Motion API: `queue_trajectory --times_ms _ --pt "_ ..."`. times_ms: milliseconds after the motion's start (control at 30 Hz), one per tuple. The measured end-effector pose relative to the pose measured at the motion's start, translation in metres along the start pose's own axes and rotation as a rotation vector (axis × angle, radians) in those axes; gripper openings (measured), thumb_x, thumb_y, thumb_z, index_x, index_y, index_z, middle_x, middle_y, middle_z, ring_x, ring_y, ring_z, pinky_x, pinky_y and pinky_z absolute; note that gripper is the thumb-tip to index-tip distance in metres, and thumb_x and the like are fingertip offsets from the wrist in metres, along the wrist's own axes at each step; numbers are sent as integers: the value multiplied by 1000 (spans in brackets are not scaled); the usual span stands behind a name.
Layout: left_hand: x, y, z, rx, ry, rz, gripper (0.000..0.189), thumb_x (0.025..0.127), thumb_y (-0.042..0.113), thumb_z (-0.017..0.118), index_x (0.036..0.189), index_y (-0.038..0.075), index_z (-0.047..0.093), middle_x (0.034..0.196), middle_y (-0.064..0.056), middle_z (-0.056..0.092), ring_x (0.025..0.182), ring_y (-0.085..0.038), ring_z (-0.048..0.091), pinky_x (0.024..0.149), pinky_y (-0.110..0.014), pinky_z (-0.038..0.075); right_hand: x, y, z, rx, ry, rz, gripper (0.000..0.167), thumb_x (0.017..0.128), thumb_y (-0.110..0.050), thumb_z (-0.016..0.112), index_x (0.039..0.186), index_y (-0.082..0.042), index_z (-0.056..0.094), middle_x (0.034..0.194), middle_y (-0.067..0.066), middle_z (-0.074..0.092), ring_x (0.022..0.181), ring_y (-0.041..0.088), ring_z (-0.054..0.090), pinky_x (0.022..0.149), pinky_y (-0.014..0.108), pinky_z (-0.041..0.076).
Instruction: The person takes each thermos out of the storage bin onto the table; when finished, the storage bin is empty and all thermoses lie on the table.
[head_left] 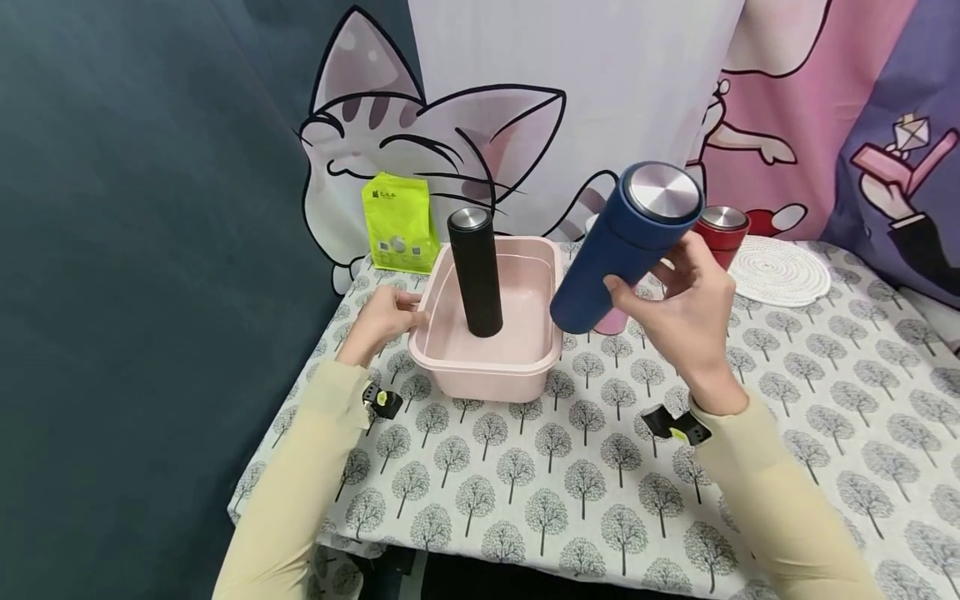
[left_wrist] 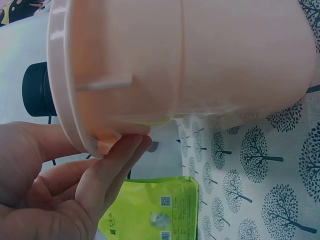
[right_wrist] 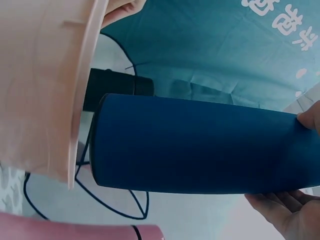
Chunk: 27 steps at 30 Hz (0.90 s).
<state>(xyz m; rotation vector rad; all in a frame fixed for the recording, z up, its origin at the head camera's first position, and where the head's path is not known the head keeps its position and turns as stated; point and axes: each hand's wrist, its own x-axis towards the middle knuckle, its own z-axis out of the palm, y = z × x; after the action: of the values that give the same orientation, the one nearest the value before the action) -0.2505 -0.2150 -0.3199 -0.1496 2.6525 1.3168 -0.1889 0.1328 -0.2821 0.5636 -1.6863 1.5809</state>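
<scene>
My right hand (head_left: 678,300) grips a blue thermos (head_left: 626,250) with a silver lid, its upper end leaning to the right. The thermos's base is up beside the right rim of a pink plastic basin (head_left: 487,367). Inside the basin a black thermos (head_left: 477,275) stands upright. My left hand (head_left: 386,321) pinches the basin's left rim, thumb and fingers on either side of it in the left wrist view. In the right wrist view the blue thermos (right_wrist: 200,145) spans the frame, its base near the basin wall (right_wrist: 40,90).
A red thermos (head_left: 723,229) and a pink thermos (head_left: 612,322) stand behind my right hand, partly hidden. A round white woven mat (head_left: 780,271) lies at the back right. A lime-green pouch (head_left: 401,223) stands behind the basin. The tree-patterned cloth (head_left: 585,483) covers the table up to its front edge.
</scene>
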Motion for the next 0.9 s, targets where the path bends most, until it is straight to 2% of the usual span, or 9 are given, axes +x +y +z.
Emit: queue_trajectory --times_ms 67,200,333,433,533,900 --pt "0 0 -1 5 0 0 44 89 8 66 131 -1 58 124 -22 64 111 -33 63 98 -41 52 -3 0 -4 -20 8 1 59 63 20 76 118 3 64 107 6 70 85 14 67 75 17 55" --pt "1 0 -2 0 -1 -5 45 88 8 67 131 0 58 123 -22 65 109 -33 64 96 -40 53 -7 3 -13 -75 7 8 59 63 20 76 118 2 64 105 3 72 76 11 64 66 15 51" --pt "1 -1 -2 -10 -2 -12 44 88 7 67 131 0 59 123 -22 65 110 -33 65 96 -40 53 -10 7 -22 -163 15 22 58 63 17 78 118 0 65 101 -3 72 79 8 67 69 14 54" --pt "1 -1 -1 -9 -1 -14 44 88 6 67 131 0 59 123 -22 65 110 -33 64 96 -40 53 -12 11 -29 -216 25 50 59 63 16 79 118 0 65 101 -5 71 88 7 69 80 16 56" --pt "0 -2 -1 -6 -2 -13 43 89 7 66 131 -1 59 124 -23 64 111 -33 64 97 -40 53 -15 16 -37 -248 30 95 60 63 15 80 118 -1 65 103 -6 69 91 7 68 84 16 55" --pt "-1 1 -5 -25 -15 -2 44 89 8 66 131 -1 59 124 -22 64 113 -32 62 100 -42 51 -25 43 -63 -327 86 182 58 64 12 80 118 -5 66 101 -9 66 90 6 65 85 14 54"
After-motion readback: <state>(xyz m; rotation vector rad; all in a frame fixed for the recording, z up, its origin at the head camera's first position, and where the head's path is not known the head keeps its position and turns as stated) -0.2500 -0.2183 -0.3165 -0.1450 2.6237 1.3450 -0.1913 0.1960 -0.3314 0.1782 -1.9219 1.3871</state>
